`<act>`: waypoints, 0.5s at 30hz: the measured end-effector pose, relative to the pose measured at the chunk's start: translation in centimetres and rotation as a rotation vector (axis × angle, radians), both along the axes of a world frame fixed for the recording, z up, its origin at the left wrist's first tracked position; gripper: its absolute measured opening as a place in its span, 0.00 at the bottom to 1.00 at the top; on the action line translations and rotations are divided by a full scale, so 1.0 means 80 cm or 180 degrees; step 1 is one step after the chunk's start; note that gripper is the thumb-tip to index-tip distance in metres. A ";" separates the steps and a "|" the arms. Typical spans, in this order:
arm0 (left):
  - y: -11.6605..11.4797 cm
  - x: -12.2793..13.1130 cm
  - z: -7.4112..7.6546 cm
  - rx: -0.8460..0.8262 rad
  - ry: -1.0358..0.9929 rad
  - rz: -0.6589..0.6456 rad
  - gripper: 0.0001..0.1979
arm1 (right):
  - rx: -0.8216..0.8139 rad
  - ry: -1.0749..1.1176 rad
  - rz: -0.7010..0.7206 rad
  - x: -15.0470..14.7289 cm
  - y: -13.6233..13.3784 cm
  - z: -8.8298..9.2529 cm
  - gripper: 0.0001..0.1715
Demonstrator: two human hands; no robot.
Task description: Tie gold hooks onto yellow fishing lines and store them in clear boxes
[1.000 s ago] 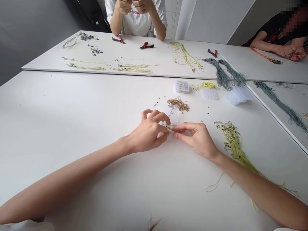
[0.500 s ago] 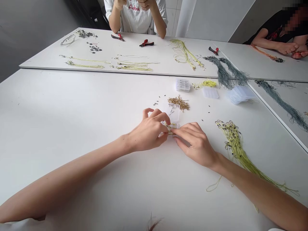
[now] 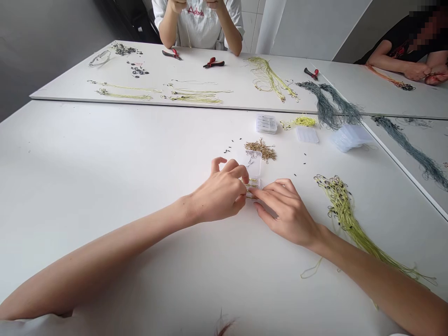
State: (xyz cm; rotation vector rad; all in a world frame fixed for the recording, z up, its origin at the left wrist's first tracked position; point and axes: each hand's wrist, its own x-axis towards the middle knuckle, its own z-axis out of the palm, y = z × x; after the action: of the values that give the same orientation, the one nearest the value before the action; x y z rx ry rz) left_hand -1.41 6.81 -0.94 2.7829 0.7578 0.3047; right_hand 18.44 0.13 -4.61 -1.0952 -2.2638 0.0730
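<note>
A small clear plastic box (image 3: 254,180) lies on the white table (image 3: 140,154), its lid (image 3: 254,169) folded back on the far side. Yellow-green pieces of line lie in its compartments. My left hand (image 3: 227,190) is curled at the box's left side, thumb and index finger closed at its edge; its fingers partly hide the box. From the right, my right hand (image 3: 289,211) reaches over with fingers stretched out and thumb apart, the index fingertip touching the box's contents. Just behind the lid is a pile of small gold-coloured metal pieces (image 3: 263,150).
A bundle of yellow-green lines (image 3: 345,214) with hooks and dark beads lies beside my right forearm. Farther back are a closed clear box (image 3: 266,123), stacked clear lids (image 3: 350,137) and grey-blue line bundles (image 3: 327,109). Across the table a person (image 3: 199,23) sits near pliers (image 3: 213,63).
The thumb and index finger of my right hand have spread slightly apart. My left hand has shifted a little to the right against the box. The box stays in place.
</note>
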 end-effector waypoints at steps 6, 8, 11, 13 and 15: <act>-0.003 0.004 0.003 0.0000 -0.0023 0.0157 0.13 | -0.0009 0.0088 -0.0054 0.002 0.000 -0.002 0.22; -0.004 0.007 0.004 0.0003 0.0007 0.0187 0.13 | 0.0028 0.0100 -0.0071 0.002 0.000 -0.002 0.22; -0.005 0.009 0.005 -0.0028 0.0057 0.0231 0.14 | 0.0079 0.0073 -0.0080 0.003 -0.001 -0.003 0.21; -0.004 0.011 0.005 -0.0068 0.0062 0.0251 0.14 | 0.0131 0.0036 -0.0064 0.003 0.000 -0.003 0.20; -0.004 0.011 0.006 -0.0089 0.0052 0.0253 0.14 | 0.0206 -0.0010 -0.0044 0.002 0.000 -0.002 0.19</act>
State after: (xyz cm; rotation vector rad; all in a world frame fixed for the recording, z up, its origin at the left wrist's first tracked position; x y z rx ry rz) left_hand -0.52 6.48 -0.46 2.7370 0.8712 0.2840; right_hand 18.59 0.11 -4.80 -1.0778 -2.2452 -0.0076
